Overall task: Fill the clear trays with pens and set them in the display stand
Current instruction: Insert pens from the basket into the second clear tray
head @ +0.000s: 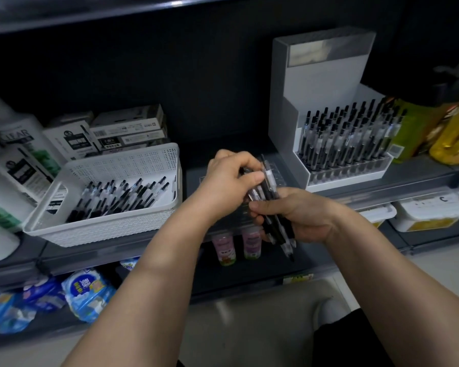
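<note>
- L hand [231, 178] and R hand [296, 215] are close together at mid shelf, both on one bunch of pens [269, 192].
- R hand: fingers wrapped round the lower part of the bunch, a firm grasp. Pen ends stick out below the palm, toward the person.
- L hand: fingers curled, thumb pressed on the upper end of the bunch, pinching there. Can't tell how many pens it has.
- The bunch sits tilted, top end away from the person, bridging the 2 hands.
- Clear tray [277, 177] lies on the dark shelf [421, 173] right under the hands. Only its far R corner w/ a grid of holes and a bit of its L edge show; the rest is hidden by hands and pens. Can't tell if any pens are seated in it.
- White basket [104, 229] is to the L of the hands, near them, w/ loose pens [122, 197] heaped inside.
- Display stand [326, 83] is to the R of the hands, near but apart. Grey and white, w/ rows of upright pens [350, 139] in its front tray.
- Pen boxes [127, 128] are stacked behind the basket.
- Lower shelf, below the hands: 2 pink bottles [225, 250].
</note>
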